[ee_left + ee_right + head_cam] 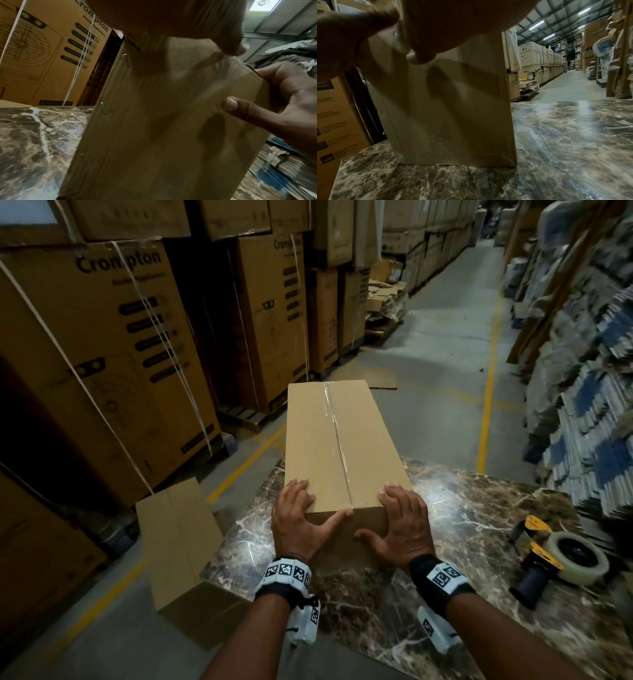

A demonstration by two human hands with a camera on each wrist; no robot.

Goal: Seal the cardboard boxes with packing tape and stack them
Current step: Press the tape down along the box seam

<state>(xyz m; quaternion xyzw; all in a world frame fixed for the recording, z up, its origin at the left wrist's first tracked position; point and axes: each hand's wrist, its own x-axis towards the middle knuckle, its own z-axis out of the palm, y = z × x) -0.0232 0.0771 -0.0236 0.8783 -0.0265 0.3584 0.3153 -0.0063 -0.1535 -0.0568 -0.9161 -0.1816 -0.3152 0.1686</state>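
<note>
A long plain cardboard box (329, 440) lies on the marble table (479, 508), its far end hanging past the table's edge. Clear tape runs down its top seam. My left hand (318, 501) rests on the near left corner, fingers on the top and thumb laid along the near top edge by the tape's end. My right hand (376, 510) rests on the near right corner, fingers on top, thumb (240, 106) flat on the end face (453, 108). The tape dispenser (551, 556), yellow and black with a clear roll, lies on the table to the right, apart from both hands.
Another plain box (181, 542) stands on the floor by the table's left edge. Tall printed cartons (113, 354) line the left side on pallets. Stacked flat sheets (589, 422) fill the right. A concrete aisle with yellow lines (488, 392) runs ahead.
</note>
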